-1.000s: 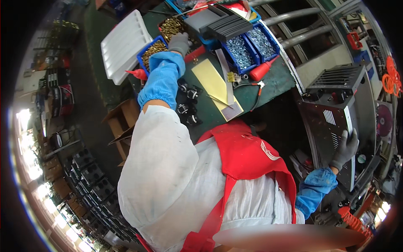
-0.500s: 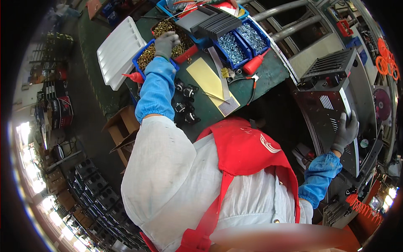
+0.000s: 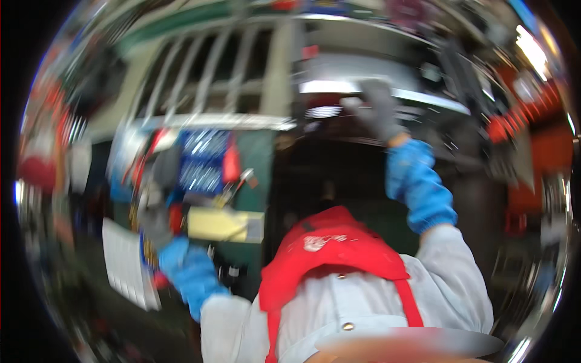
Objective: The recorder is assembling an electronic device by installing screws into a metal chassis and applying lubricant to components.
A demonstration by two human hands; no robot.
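Hands: two, in grey gloves, both blurred. Left hand (image 3: 155, 219): over the parts bins at the left of the bench; I cannot tell whether its fingers are open or closed on anything. Right hand (image 3: 379, 110): at the bright near edge of a metal chassis (image 3: 345, 68), thumb apart from the fingers; whether I grip that edge or merely rest there, I cannot tell.

Blue sleeves (image 3: 417, 178): two, one per forearm.

Metal chassis: one, ahead and to the right, its bright edge running crosswise behind my right hand.

Green bench (image 3: 257, 184): one; its right edge runs away from me, a strip of green showing between that edge and the bottle.

Dark gap (image 3: 330, 175): one, between bench and chassis, the widest room between my arms.

Pale rail (image 3: 206, 122): one, along the bench's far edge; grey bars (image 3: 209, 66) beyond, too smeared to count.

Blue bins (image 3: 204, 160) of small silvery pieces: two, adjoining, ahead and right of my left hand.

Blue bin (image 3: 147, 251) of brass-coloured pieces: one, just beside my left wrist.

Red bin (image 3: 175, 218): one, partly hidden, right of that hand.

Red bottle (image 3: 231, 162): one, beside the silvery pieces.

Yellow sheet (image 3: 212, 225): one, flat, grey patch at its right end.

Black parts (image 3: 233, 272): near my left sleeve; number lost to blur.

White tray (image 3: 124, 266): one, ribbed, leftmost.

Orange coiled hose (image 3: 523, 118): one, far right.
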